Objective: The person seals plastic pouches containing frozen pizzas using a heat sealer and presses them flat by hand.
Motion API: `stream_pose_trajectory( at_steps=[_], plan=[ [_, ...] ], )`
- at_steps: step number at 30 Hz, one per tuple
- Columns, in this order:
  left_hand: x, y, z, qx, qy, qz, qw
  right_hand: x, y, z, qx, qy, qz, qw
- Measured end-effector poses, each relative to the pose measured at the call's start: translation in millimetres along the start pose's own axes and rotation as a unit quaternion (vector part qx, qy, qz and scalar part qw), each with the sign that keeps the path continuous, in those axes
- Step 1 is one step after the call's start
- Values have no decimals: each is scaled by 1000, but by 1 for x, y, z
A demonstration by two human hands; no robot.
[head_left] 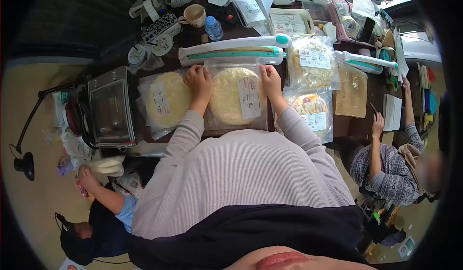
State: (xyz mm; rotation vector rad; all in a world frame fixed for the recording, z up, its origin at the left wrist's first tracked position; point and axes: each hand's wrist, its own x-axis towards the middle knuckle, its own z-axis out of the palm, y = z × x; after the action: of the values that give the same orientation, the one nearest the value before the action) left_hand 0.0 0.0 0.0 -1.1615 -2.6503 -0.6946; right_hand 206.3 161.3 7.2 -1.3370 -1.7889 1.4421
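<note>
In the middle, a clear bag with a round, pale flat item and a printed label lies flat, its top edge near the white and teal bag sealer. My left hand is closed at the bag's upper left corner. At the upper right corner my right hand pinches the bag's edge. Another bagged round item lies to the left, partly beside my left wrist. On the right are two labelled bags with toppings, an upper one and a lower one.
A vacuum machine stands left. Behind are a mug, a blue-capped bottle and lidded cups. Right are cardboard and a second sealer. People work at both sides; one holds a bag.
</note>
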Motion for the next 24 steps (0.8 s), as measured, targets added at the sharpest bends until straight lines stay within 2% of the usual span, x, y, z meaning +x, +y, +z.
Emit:
stream_pose_trajectory(
  at_steps=[2, 5, 8, 11, 14, 20, 23, 24],
  plan=[
    [-7, 1, 1, -21, 16, -43, 999, -7, 0, -3, -90, 7, -18, 996],
    [3, -2, 6, -55, -20, -100, 993, 7, 14, 3, -88, 53, -46, 994],
    [18, -6, 13, -45, -8, -119, 992, 16, 7, 13, -74, 87, -52, 992],
    [31, -6, 11, -64, -76, -159, 982, 28, 8, 22, -87, 112, -43, 989],
    [44, -13, 24, -176, -115, -203, 956, 43, 0, 26, -109, 103, -18, 989],
    [46, -16, 23, -161, -46, -117, 979, 51, -6, 28, -115, 95, 3, 989],
    [51, -14, 22, -140, -70, -154, 976, 48, -14, 29, -121, 105, 12, 987],
    [53, -10, 18, -173, -65, -183, 965, 47, -17, 28, -112, 121, -5, 986]
  ],
)
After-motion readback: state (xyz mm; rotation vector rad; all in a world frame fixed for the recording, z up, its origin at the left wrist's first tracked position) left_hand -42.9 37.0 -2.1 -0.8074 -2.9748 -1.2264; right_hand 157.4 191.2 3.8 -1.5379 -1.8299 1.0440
